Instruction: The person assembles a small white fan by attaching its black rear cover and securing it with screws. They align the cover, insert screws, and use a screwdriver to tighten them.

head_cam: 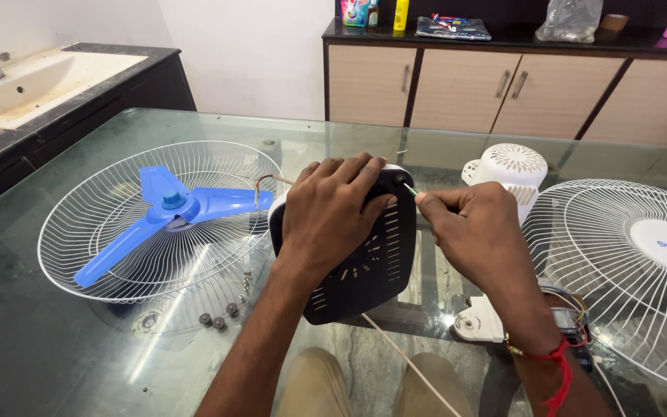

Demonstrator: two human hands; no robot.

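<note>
My left hand (332,212) lies palm-down on a black slotted fan cover (372,266) with a white rim, pressing it against the glass table (55,347). My right hand (476,232) pinches a thin green-handled screwdriver (410,189) whose tip meets the cover's upper right edge. A blue three-bladed fan blade (171,212) rests in a white wire guard (102,232) to the left. Thin red and white wires (264,181) run from behind the cover.
A second white wire guard (627,262) lies at right, with a white vented motor housing (507,170) behind it. A white bracket with wires (480,324) sits by my right wrist. Small screws (218,316) lie near the left guard. Sink (25,81) at left, cabinets (503,89) behind.
</note>
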